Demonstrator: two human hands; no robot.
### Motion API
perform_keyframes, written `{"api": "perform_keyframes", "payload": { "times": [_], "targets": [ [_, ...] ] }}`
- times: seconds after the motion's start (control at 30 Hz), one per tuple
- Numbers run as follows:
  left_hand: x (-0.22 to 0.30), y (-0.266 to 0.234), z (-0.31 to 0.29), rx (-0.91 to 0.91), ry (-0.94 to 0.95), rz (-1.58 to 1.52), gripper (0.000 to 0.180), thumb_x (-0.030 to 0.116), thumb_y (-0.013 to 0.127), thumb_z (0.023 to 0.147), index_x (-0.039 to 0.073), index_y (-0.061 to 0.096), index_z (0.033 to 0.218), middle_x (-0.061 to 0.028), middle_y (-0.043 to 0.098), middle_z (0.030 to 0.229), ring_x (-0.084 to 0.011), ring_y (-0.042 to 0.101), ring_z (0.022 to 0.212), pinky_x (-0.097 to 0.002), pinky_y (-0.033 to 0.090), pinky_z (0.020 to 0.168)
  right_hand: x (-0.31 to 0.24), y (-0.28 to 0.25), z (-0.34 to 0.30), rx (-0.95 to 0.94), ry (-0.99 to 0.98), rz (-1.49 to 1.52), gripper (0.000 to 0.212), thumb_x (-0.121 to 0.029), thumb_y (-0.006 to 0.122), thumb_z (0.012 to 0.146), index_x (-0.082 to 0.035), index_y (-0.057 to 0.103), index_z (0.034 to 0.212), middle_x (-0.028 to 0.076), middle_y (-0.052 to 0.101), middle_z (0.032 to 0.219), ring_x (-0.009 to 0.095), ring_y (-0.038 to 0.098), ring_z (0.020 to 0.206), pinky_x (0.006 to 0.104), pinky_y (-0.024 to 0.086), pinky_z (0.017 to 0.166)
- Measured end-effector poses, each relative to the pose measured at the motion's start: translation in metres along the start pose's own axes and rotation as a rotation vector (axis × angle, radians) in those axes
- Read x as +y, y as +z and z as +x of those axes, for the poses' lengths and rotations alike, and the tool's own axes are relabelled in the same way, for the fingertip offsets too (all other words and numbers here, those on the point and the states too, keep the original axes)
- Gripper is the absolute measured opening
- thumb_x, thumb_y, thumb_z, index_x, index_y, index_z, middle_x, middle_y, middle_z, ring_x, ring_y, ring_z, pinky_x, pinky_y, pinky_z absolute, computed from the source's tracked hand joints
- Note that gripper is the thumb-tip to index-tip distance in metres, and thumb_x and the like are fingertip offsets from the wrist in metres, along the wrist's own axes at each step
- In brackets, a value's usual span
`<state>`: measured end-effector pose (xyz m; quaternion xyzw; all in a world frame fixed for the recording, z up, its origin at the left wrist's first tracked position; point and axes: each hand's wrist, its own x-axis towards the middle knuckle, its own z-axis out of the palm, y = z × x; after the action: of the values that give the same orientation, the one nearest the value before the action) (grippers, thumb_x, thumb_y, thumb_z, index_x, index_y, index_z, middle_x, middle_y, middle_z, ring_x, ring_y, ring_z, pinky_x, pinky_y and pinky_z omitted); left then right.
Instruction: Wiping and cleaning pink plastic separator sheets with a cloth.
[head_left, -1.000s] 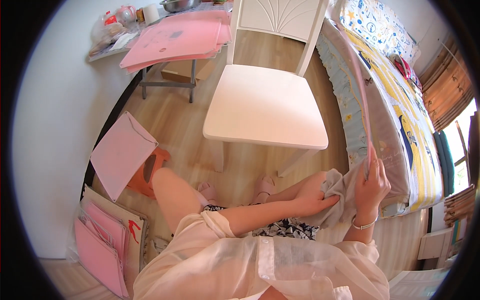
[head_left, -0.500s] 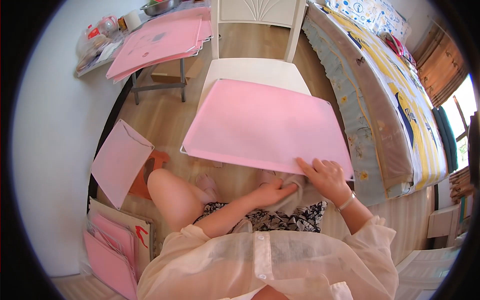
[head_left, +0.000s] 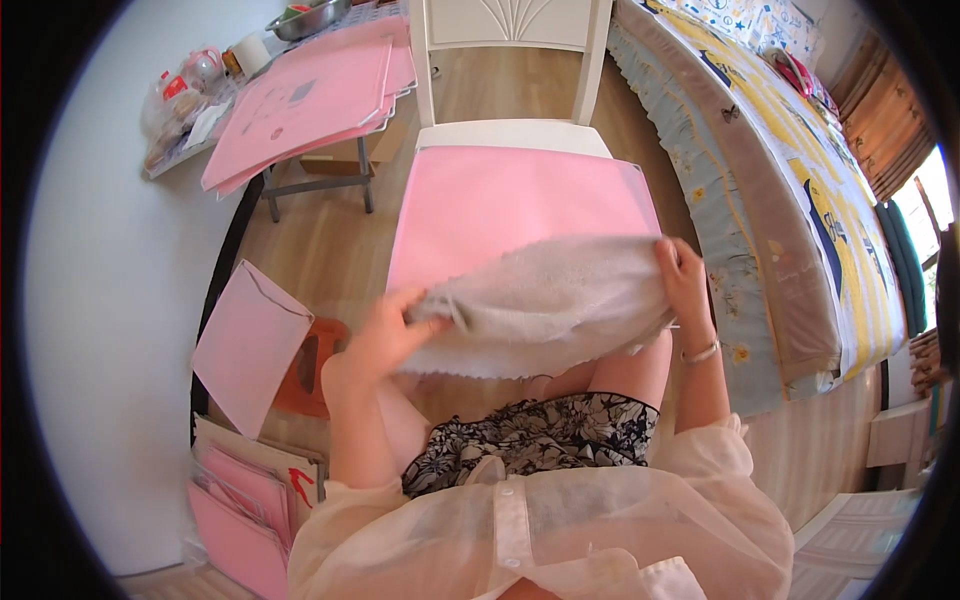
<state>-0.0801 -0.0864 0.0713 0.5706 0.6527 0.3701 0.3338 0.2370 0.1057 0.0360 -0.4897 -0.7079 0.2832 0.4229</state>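
A left hand (head_left: 388,328) and a right hand (head_left: 686,288) hold a gray cloth (head_left: 555,300) spread between them, the fingers of each clamped on one end, over the near part of a pink panel (head_left: 520,200) lying on a white chair (head_left: 505,28), as more pink panels (head_left: 310,90) lie stacked on a desk (head_left: 315,186).
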Motion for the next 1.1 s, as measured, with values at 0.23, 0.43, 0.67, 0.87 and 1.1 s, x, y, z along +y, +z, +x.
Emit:
{"api": "perform_keyframes", "payload": {
  "times": [0.23, 0.43, 0.67, 0.87, 1.1],
  "targets": [
    [-0.036, 0.044, 0.101, 0.426, 0.107, 0.865, 0.042, 0.029, 0.047, 0.081, 0.012, 0.042, 0.119, -0.0123, 0.032, 0.129, -0.0315, 0.030, 0.116, -0.0481, 0.021, 0.093, 0.006, 0.094, 0.071, 0.152, 0.122, -0.587, 0.061, -0.047, 0.048, 0.077, -0.006, 0.036, 0.121, 0.022, 0.036, 0.121, 0.034, 0.035, 0.110, 0.0438, 0.027, 0.091],
    [-0.074, 0.058, 0.110, 0.099, 0.028, 0.816, 0.055, 0.041, 0.035, 0.084, 0.012, 0.028, 0.130, -0.0115, 0.016, 0.137, -0.0319, 0.008, 0.127, -0.0493, 0.001, 0.100, 0.024, 0.160, 0.092, -0.212, 0.320, -0.866, 0.075, -0.062, 0.027, 0.076, -0.013, 0.019, 0.133, 0.021, 0.009, 0.137, 0.035, 0.002, 0.127, 0.0504, -0.002, 0.099],
    [-0.066, 0.067, 0.128, 0.041, 0.097, 0.799, 0.060, 0.041, 0.037, 0.082, 0.001, 0.030, 0.126, -0.0163, 0.021, 0.134, -0.0344, 0.009, 0.126, -0.0517, 0.003, 0.099, 0.010, 0.303, 0.138, -0.607, -0.726, -0.743, 0.043, -0.039, 0.033, 0.085, -0.026, 0.032, 0.127, 0.001, 0.026, 0.135, 0.022, 0.020, 0.126, 0.0435, 0.014, 0.100],
    [-0.075, 0.054, 0.108, 0.080, 0.046, 0.750, 0.059, 0.042, 0.039, 0.080, 0.000, 0.036, 0.121, -0.0158, 0.030, 0.129, -0.0337, 0.014, 0.124, -0.0546, 0.003, 0.097, -0.034, 0.262, 0.100, -0.853, -0.755, -0.635, 0.049, -0.040, 0.030, 0.086, -0.014, 0.030, 0.128, 0.006, 0.026, 0.134, 0.023, 0.021, 0.125, 0.0400, 0.014, 0.102],
    [-0.067, 0.065, 0.114, 0.081, 0.047, 0.816, 0.061, 0.043, 0.035, 0.083, 0.006, 0.024, 0.130, -0.0123, 0.012, 0.138, -0.0313, 0.007, 0.127, -0.0518, -0.001, 0.099, 0.011, 0.170, 0.139, -0.206, 0.327, -1.000, 0.053, -0.049, 0.025, 0.084, -0.022, 0.029, 0.128, 0.006, 0.017, 0.138, 0.025, 0.010, 0.128, 0.0530, 0.010, 0.098]
  ]
}}
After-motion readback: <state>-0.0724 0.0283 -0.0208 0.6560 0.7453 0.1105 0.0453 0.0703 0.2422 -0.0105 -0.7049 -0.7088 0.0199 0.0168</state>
